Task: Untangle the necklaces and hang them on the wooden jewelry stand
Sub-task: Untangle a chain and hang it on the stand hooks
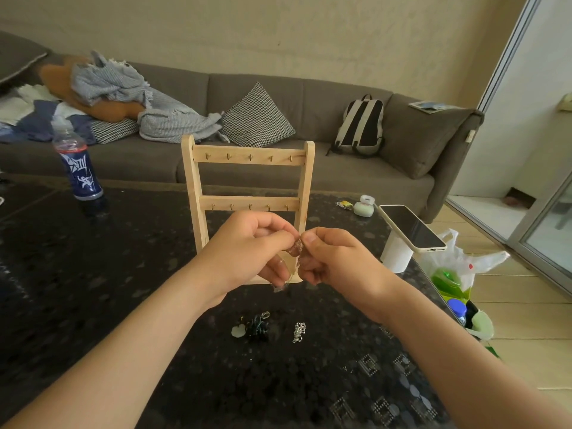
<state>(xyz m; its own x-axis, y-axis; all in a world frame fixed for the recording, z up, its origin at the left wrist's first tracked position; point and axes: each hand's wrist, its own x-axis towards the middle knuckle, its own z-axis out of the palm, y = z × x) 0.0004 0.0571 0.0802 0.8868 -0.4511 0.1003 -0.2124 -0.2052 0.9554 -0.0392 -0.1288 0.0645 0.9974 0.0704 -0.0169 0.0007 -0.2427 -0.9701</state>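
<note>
A wooden jewelry stand [247, 157] with two rows of small bare hooks stands upright on the dark table [93, 274]. In front of it, my left hand [250, 246] and my right hand [334, 258] both pinch a bunched thin silver necklace [296, 247]; its chain droops below my fingers. On the table nearer to me lie a dark cord necklace with a pale green pendant [252, 328] and a small silver chain [299, 332], both bunched up.
A blue drink bottle [79, 167] stands at the table's far left. A phone [411, 227] rests on a white cup at the right edge, beside a small green case [363, 207]. A grey sofa [340, 171] lies behind. Bags sit on the floor at right.
</note>
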